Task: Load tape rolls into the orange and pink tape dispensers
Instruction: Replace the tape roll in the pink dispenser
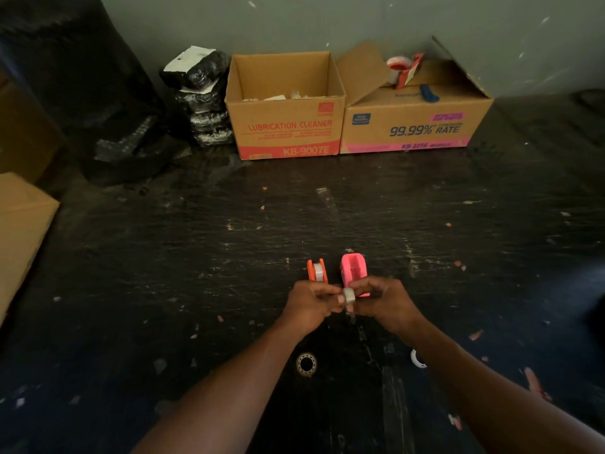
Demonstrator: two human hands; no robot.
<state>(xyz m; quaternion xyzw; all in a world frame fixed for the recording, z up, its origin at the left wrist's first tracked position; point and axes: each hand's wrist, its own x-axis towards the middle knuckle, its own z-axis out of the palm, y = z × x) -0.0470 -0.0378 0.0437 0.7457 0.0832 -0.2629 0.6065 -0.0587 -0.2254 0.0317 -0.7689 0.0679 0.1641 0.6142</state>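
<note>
An orange tape dispenser (pixel 317 271) stands upright on the dark table with a clear tape roll seated in it. Just right of it stands a pink tape dispenser (pixel 354 266), its slot bare. In front of the pink dispenser, a small clear tape roll (pixel 349 295) is pinched between my left hand (pixel 311 303) and my right hand (pixel 381 301). Both hands' fingertips meet on the roll, and a short strip of tape hangs down from it. My right hand hides the pink dispenser's near end.
A bearing-like ring (pixel 306 364) and a white tape roll (pixel 417 358) lie on the table near my forearms. Two cardboard boxes (pixel 284 126) (pixel 412 129) stand along the back wall, black wrapped bundles (pixel 199 96) left of them, another carton (pixel 19 231) at the left edge.
</note>
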